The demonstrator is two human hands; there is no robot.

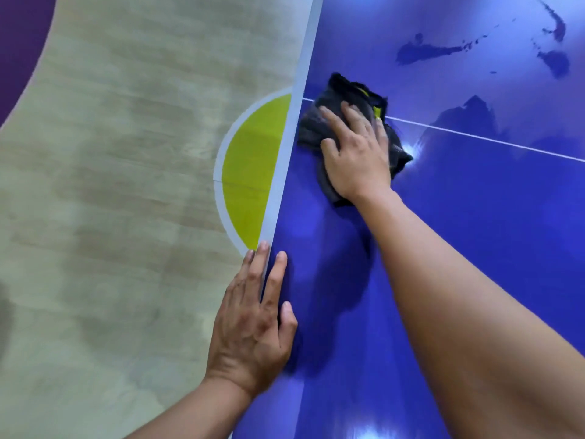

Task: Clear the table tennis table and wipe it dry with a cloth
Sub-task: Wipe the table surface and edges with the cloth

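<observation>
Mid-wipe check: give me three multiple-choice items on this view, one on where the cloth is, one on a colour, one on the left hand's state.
1. Where is the cloth? A) on the floor B) on the table near its edge, under the right hand C) hung over a chair
2. What colour is the table top? A) green B) red C) blue
3. How is the left hand? A) flat on the table edge, fingers straight B) gripping a bat C) clenched in the air
Answers: 1 B, the right hand presses it where the thin white line meets the edge; 2 C, blue shows all round the dark wet patches; 3 A, its fingers lie straight across the pale edge band.
</observation>
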